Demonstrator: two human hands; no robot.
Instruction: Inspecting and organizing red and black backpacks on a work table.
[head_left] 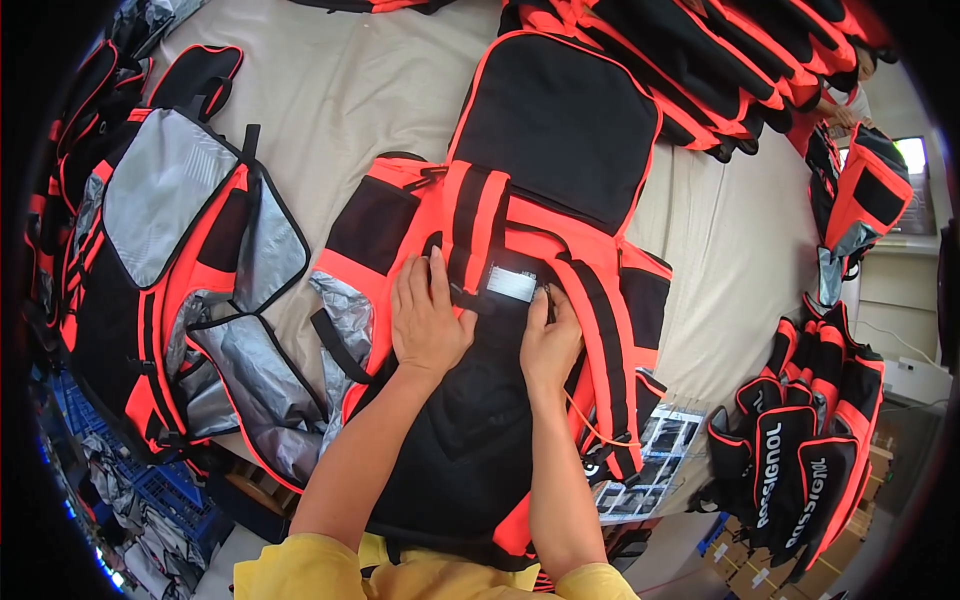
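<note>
A black and bright orange-red backpack [460, 400] lies in front of me with its padded back facing up and its top flap [560, 120] spread away from me. My left hand [428, 315] rests flat on it, fingers stretched out beside a shoulder strap [478, 220]. On the back panel sits a small white label [512, 283] with print. My right hand [552, 335] is closed in a pinch at the label's right side; what its fingertips hold is too small to make out. Along that hand's outer side runs the other shoulder strap [603, 350].
An opened backpack with silver lining [170, 200] lies at the left. More black and orange-red bags are piled at the far right [690, 60], and others [800, 450] hang at the right edge. A clear sheet of dark pieces [660, 450] lies nearby. Another person [850, 105] stands far right.
</note>
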